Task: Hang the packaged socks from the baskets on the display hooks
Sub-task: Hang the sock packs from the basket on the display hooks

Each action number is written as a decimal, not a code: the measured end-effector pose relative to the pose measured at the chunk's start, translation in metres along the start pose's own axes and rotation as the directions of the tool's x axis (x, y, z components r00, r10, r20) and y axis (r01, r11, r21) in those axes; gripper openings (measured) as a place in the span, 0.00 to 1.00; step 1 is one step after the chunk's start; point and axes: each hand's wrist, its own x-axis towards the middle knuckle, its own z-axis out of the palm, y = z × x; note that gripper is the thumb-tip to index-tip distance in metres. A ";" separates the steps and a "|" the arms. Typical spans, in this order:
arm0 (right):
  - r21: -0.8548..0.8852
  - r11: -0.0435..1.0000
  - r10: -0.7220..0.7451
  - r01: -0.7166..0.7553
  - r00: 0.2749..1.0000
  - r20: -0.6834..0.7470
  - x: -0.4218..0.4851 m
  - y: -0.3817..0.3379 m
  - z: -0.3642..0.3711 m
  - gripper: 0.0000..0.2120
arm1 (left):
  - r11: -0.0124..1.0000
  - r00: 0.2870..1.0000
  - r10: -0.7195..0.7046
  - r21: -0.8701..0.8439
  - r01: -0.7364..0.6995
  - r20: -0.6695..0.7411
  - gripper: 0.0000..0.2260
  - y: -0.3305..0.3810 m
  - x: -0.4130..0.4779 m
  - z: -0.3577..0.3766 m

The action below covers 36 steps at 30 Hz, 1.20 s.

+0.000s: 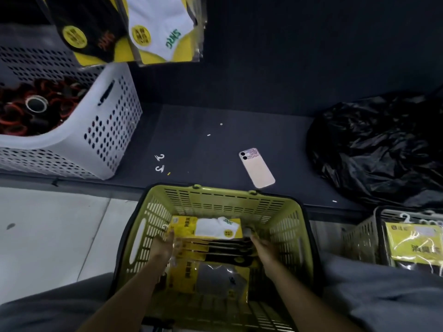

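A yellow-green basket (215,200) stands between my knees and holds several packaged socks on yellow cards. The top pack (211,227) shows white socks. My left hand (163,245) holds the left end of the stack of packs near their white hooks. My right hand (261,248) holds the stack's right end, its fingertips hidden behind the packs. A grey-sock pack (215,279) lies lower in the basket. Packs of black socks (88,32) and white socks (160,29) hang at the top left.
A white perforated basket (105,140) of tape rolls sits on the dark shelf at left. A phone (257,170) and two loose white hooks (160,162) lie on the shelf. A black plastic bag (376,149) is at right. A second basket (359,238) with sock packs stands at lower right.
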 end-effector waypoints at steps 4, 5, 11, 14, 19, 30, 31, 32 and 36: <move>-0.040 0.999 0.035 -0.035 0.999 0.019 0.016 -0.014 0.002 0.34 | 1.000 1.000 -0.003 -0.014 0.003 0.017 0.17 -0.004 0.012 0.004; -0.047 0.998 0.038 -0.036 0.999 0.035 0.020 -0.018 0.002 0.35 | 1.000 1.000 -0.003 -0.021 0.003 0.021 0.16 -0.004 0.013 0.003; -0.113 0.991 0.086 -0.070 0.985 0.152 0.041 -0.030 0.010 0.37 | 0.995 0.999 -0.023 -0.098 0.026 0.027 0.10 -0.009 0.020 0.007; -0.148 0.986 0.094 -0.070 0.982 0.162 0.046 -0.030 0.018 0.32 | 0.986 0.997 -0.082 -0.144 0.082 0.012 0.12 -0.011 0.019 0.009; -0.049 0.991 0.134 -0.127 0.972 0.192 0.038 -0.026 0.019 0.15 | 0.974 0.987 -0.159 -0.155 0.163 0.037 0.09 -0.009 0.019 0.010; 0.196 0.972 -0.157 0.128 0.978 0.140 -0.041 0.003 -0.002 0.12 | 0.760 0.916 -0.314 -0.511 0.401 0.251 0.18 -0.001 -0.009 0.006; 0.188 0.966 -0.204 0.177 0.969 0.138 -0.051 0.001 -0.003 0.12 | 0.746 0.924 -0.277 -0.548 0.380 0.264 0.20 0.000 -0.017 0.005; 0.177 0.959 -0.249 0.223 0.959 0.138 -0.060 -0.001 -0.003 0.13 | 0.726 0.928 -0.244 -0.582 0.367 0.281 0.21 0.000 -0.025 0.005; 0.192 0.900 -0.420 0.391 0.896 0.146 -0.097 -0.011 -0.012 0.11 | 0.513 0.899 -0.242 -0.738 0.438 0.366 0.19 0.004 -0.058 0.009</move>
